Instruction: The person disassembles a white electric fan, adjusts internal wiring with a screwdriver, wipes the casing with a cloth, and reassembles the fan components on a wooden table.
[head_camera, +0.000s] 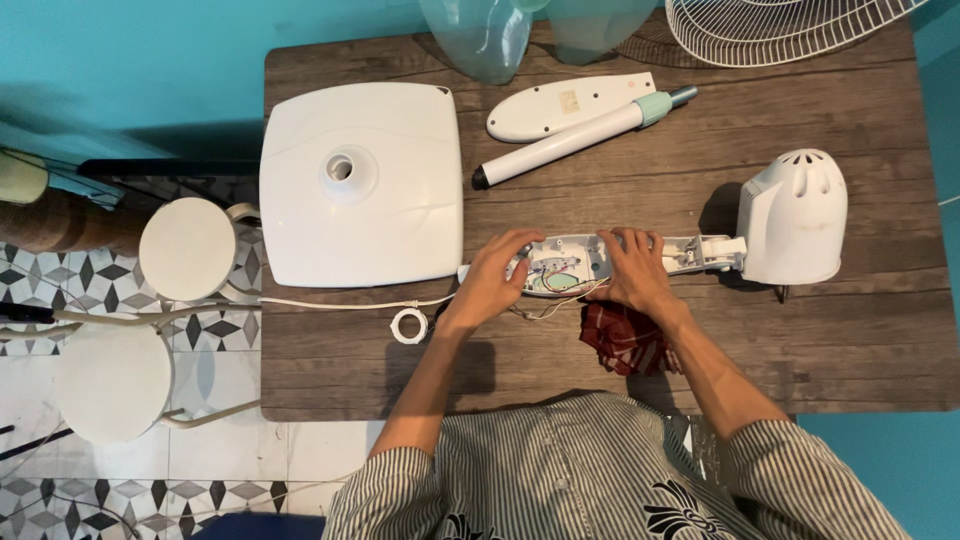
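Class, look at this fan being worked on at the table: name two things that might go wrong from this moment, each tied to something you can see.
1. Thin loose wires trail from the open control housing under the left hand and right hand; a tug might snap one.
2. The white power cord runs off the table edge towards the stools; a snag could drag the housing.

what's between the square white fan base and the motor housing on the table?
In the head view, the opened control housing with exposed wires lies between the white base and the motor housing. The left hand and right hand rest on it.
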